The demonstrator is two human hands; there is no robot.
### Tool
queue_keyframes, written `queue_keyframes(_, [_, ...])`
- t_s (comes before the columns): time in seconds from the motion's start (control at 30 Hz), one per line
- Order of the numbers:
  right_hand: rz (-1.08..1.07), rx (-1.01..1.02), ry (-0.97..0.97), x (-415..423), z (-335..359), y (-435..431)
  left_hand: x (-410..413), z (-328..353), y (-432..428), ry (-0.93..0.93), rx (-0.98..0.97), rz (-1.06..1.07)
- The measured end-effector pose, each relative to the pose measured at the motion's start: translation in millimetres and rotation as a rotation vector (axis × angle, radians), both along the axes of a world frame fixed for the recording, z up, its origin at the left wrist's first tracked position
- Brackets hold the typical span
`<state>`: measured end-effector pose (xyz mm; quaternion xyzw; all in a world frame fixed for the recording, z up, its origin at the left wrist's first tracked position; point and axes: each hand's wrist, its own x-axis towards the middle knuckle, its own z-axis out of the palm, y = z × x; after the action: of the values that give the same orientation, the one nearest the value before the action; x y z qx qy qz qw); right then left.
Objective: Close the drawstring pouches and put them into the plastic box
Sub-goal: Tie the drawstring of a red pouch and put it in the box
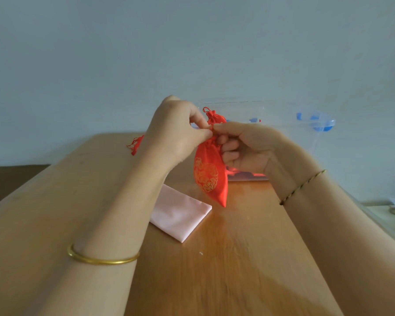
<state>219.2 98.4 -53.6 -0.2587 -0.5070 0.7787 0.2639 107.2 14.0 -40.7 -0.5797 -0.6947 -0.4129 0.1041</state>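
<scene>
Red pouch (209, 176) | L hand (176, 133) + R hand (246, 149) pinch neck | box (294, 137) partly hidden

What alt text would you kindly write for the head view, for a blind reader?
The left hand and the right hand pinch the gathered neck of a red pouch above a wooden table. A pink cloth lies on it; a plastic box stands behind.

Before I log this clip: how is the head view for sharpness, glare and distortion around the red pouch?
Head view: the left hand and right hand pinching the red pouch are sharp; the table smears into blur near the bottom edge; wide-angle stretch swells the forearms; a reddish sheen lies on the wood below the pouch; the clear plastic box fades into the pale wall.
</scene>
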Motion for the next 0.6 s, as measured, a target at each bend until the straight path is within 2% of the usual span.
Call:
queue_keyframes(0.1, [0.022, -0.017, 0.008, 0.5, 0.2, 0.4, 0.9, -2.0, 3.4, 0.012, 0.005, 0.019])
queue_keyframes(0.2, [0.004, 0.055, -0.007, 1.3, -0.2, 2.4, 0.6, -4.8, 6.4, 0.025, 0.024, 0.032])
queue_keyframes(0.3, [-0.054, 0.279, -0.052, 3.2, -0.1, 2.5, -3.2, -8.3, 8.7, 0.007, 0.032, 0.023])
queue_keyframes(0.43, [-0.276, 0.817, -0.321, 14.1, 1.8, 8.1, -16.0, -11.4, 10.2, -0.012, 0.034, 0.05])
queue_keyframes(0.53, [-0.251, 0.915, -0.406, 15.1, 1.9, 10.0, -18.1, -15.9, 13.6, -0.029, -0.005, 0.064])
queue_keyframes(0.6, [-0.184, 0.903, -0.434, 13.7, 1.0, 9.3, -17.4, -19.8, 15.8, -0.148, -0.004, 0.041])
